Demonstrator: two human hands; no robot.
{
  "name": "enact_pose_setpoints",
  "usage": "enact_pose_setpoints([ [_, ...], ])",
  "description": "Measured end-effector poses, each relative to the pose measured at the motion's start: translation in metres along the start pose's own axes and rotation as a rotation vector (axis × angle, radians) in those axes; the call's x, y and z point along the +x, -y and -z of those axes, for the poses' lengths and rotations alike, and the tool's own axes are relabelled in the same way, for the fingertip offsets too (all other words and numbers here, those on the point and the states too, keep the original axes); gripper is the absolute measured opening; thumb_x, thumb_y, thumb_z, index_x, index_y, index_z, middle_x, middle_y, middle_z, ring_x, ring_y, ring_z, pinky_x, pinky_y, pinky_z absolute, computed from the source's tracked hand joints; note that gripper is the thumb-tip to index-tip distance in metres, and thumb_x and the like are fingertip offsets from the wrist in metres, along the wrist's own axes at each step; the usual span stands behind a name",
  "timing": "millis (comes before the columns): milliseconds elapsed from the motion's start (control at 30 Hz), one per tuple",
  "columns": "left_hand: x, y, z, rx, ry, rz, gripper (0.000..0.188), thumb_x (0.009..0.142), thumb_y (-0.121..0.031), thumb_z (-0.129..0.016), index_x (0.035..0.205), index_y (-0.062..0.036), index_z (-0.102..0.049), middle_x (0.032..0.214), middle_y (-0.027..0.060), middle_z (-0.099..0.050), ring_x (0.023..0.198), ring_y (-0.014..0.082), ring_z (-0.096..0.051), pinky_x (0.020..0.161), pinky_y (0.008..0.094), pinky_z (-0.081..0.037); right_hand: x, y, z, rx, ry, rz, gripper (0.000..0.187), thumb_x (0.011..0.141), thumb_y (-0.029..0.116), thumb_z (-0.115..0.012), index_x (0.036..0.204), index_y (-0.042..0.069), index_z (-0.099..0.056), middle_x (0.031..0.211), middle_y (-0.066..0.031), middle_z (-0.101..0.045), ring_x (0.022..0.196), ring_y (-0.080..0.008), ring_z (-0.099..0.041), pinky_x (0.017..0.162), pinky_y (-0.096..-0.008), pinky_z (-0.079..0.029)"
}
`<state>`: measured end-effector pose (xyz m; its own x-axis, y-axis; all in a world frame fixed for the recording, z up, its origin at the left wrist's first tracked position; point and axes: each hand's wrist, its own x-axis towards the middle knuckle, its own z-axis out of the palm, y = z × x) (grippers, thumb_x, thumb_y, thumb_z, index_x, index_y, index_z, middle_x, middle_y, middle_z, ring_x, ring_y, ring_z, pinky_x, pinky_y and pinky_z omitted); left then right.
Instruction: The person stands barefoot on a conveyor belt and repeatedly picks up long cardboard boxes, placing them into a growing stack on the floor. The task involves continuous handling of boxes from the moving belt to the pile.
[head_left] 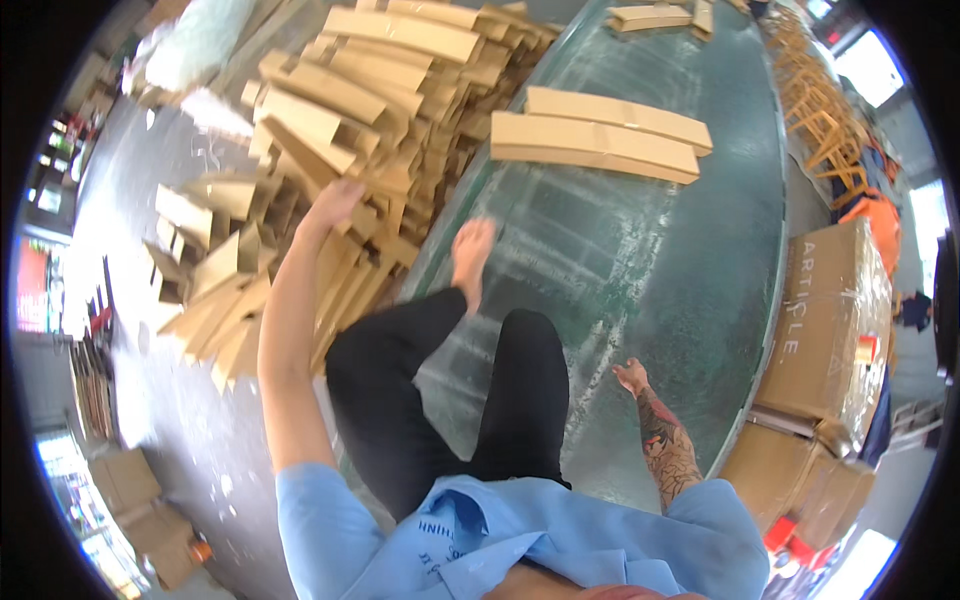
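Observation:
My left hand [340, 201] reaches out over a big heap of long, narrow cardboard boxes. Its fingers close on the near end of one brown cardboard box [294, 152], which tilts up among the others; the fingertips are partly hidden. Low at the right, my right hand [632, 376] holds nothing, its fingers apart over the green tabletop [600, 300]. From this view I cannot tell if it touches the surface. Two long closed boxes, a front one [595, 147] and a rear one [620, 118], lie side by side farther up the table.
My bare foot [473, 255] and black-trousered legs [450, 390] are on the table. More narrow boxes [650, 17] lie at its far end. Large cartons [825, 320] stand along the right edge, with stacked wooden frames [815, 100] behind. Grey floor [195, 400] extends left of the heap.

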<state>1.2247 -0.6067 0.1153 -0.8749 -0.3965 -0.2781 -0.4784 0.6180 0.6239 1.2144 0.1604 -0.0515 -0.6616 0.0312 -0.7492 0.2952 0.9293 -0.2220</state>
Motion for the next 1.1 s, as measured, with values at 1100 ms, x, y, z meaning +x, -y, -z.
enact_pose_setpoints([
  [1100, 0.322, -0.136, -0.322, -0.589, 0.218, 0.335, 0.079, 0.092, -0.058, -0.061, 0.137, 0.0059, -0.05, 0.132, 0.0226, -0.06, 0.12, 0.0342, -0.061, 0.101, 0.0428, -0.048, 0.235, 0.18, 0.01, 0.356, -0.727, -0.28, 0.077, 0.088, 0.048, -0.071, 0.133, -0.004, -0.037, 0.124, -0.029, -0.044, 0.109, -0.0502, -0.054, 0.088, -0.0559, -0.049],
])
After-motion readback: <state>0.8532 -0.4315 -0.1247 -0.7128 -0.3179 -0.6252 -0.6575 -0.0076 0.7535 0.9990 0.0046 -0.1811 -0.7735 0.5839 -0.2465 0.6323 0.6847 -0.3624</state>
